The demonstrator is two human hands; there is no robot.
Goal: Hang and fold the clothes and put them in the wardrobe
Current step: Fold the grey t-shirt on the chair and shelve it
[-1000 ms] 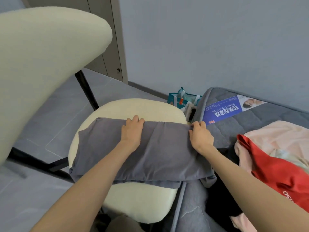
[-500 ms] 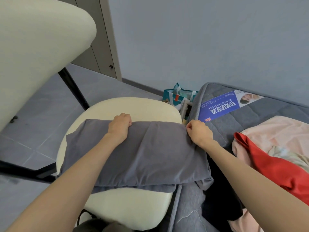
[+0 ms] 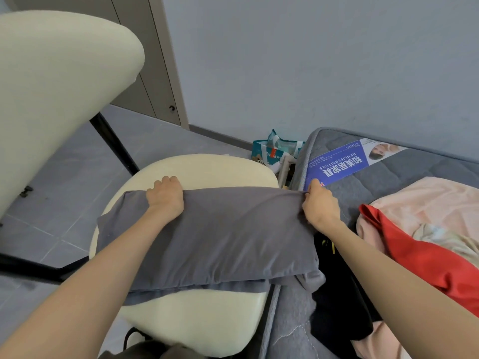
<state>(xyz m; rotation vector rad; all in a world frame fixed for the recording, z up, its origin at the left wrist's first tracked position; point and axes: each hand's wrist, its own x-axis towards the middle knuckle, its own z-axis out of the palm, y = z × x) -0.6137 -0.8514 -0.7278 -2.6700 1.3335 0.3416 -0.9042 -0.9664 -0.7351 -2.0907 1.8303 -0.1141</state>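
Note:
A folded grey garment (image 3: pixel 223 237) lies across the cream chair seat (image 3: pixel 207 320), its right end hanging over onto the mattress. My left hand (image 3: pixel 166 198) grips its far edge near the left, fingers curled over the fold. My right hand (image 3: pixel 320 203) pinches the far right corner of the same garment. A red garment (image 3: pixel 425 257) and a pink garment (image 3: pixel 425 200) lie heaped on the mattress at the right, with a black garment (image 3: pixel 339 301) beside them. A wardrobe door (image 3: pixel 145 63) stands at the back left.
The cream chair back (image 3: pixel 51 86) fills the upper left. A grey mattress (image 3: pixel 404 172) with a blue label (image 3: pixel 339 164) is on the right. A teal bag (image 3: pixel 277 151) sits on the floor by the wall. Grey floor tiles (image 3: pixel 64 182) lie at the left.
Both hands went from lying flat on the grey garment to curling round its far edge; the right hand now pinches the corner and the edge is pulled taut.

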